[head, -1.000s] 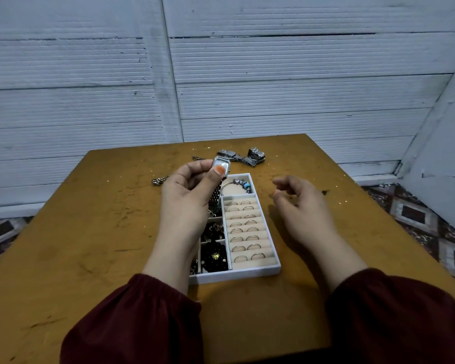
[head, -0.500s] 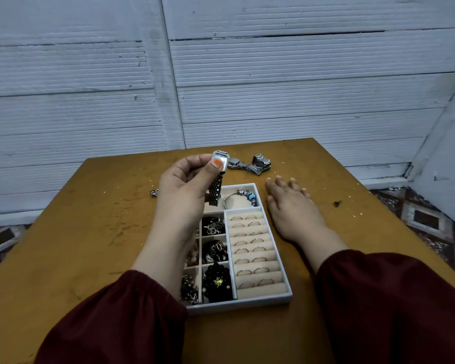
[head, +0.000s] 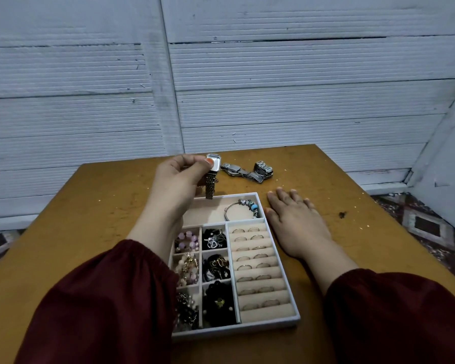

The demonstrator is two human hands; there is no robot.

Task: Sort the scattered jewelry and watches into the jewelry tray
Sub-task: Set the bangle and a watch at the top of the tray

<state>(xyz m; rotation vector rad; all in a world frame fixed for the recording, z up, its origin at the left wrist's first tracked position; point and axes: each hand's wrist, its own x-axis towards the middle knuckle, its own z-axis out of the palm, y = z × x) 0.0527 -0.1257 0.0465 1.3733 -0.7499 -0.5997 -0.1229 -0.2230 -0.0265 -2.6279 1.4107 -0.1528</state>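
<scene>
**A:** What has your left hand got?

**B:** My left hand pinches the square-faced watch by its case, with the thumb at the front and the fingers curled behind. The band hangs straight down, and its end is just above the far-left corner of the jewelry tray.

**A:** And the right?

**B:** My right hand lies flat on the table, fingers straight and holding nothing, just right of the tray's far end.

**A:** How will the watch handle?

**B:** Light, I'd judge, but with a limp link band that swings, and slick glass that could scratch. I'd hold the case by its edges and lower the band first into the wide far compartment, beside the bracelet.

**A:** Anything left out?

**B:** More metal watches lie on the table beyond the tray.
</scene>
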